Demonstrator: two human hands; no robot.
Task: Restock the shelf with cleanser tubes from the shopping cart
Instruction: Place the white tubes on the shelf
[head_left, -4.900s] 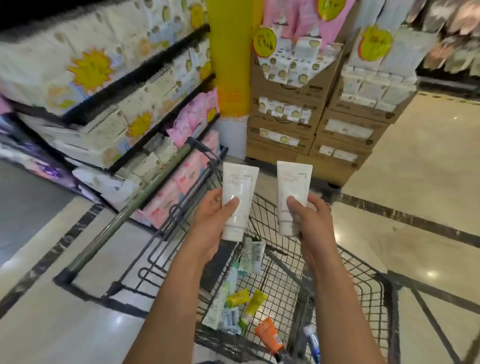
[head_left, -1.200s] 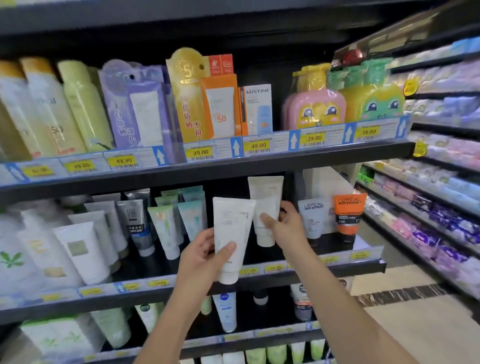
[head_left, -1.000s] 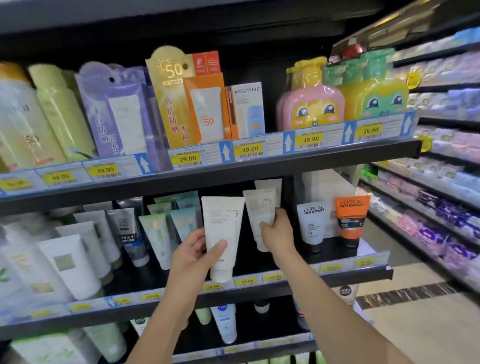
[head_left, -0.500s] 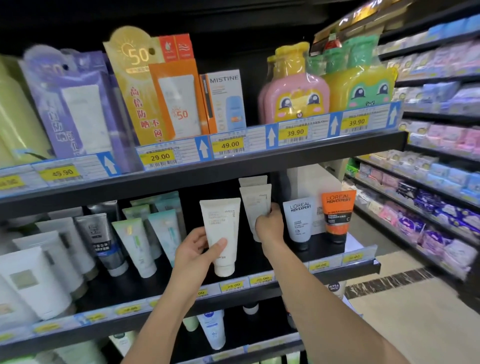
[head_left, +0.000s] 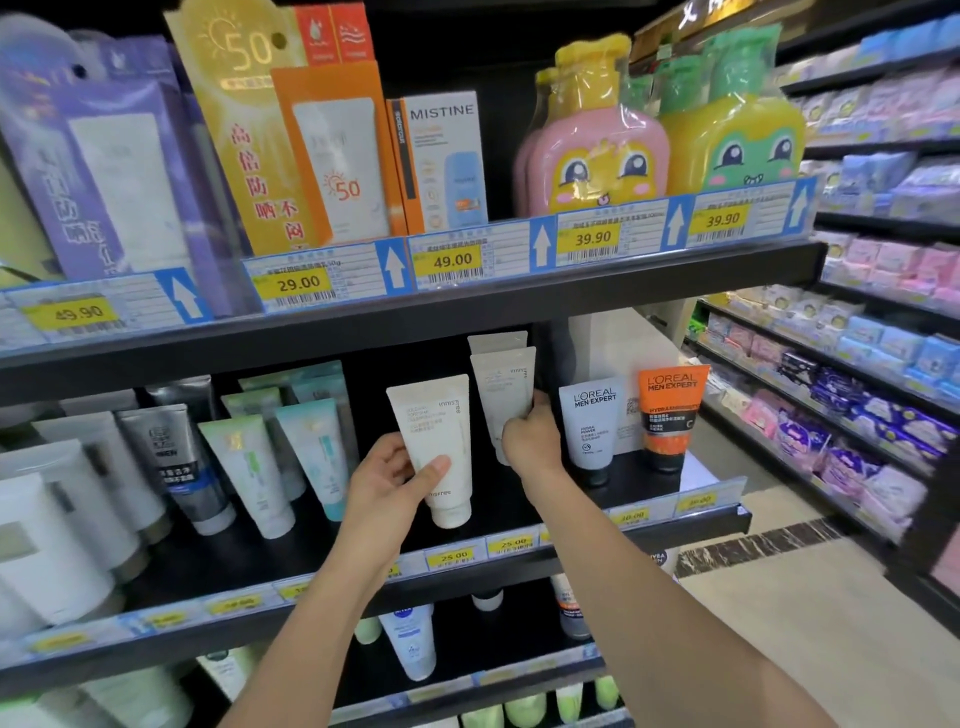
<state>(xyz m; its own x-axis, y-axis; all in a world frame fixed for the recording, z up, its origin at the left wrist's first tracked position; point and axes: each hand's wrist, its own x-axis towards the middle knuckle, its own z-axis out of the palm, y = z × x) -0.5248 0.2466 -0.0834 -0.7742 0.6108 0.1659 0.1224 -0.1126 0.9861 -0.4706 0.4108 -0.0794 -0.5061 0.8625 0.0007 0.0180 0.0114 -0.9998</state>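
My left hand (head_left: 387, 480) grips a white cleanser tube (head_left: 439, 441), cap down, just above the front of the middle shelf (head_left: 519, 525). My right hand (head_left: 530, 441) holds a second white cleanser tube (head_left: 503, 387) deeper on the same shelf, directly in front of a matching tube (head_left: 496, 342) standing behind it. Whether the right-hand tube's cap touches the shelf is hidden by the hand. The shopping cart is out of view.
Green, teal and grey tubes (head_left: 249, 467) stand left of my hands; two L'Oreal tubes (head_left: 592, 421) stand right. The upper shelf (head_left: 467, 312) with sunscreen boxes hangs close overhead. More tubes fill the lower shelf (head_left: 410, 644). An aisle floor (head_left: 779, 597) lies to the right.
Since 4.9 s ago I turned from the cart to the shelf with both tubes. In the last second the right tube went deeper in front of the matching one; the left tube came closer to the shelf.
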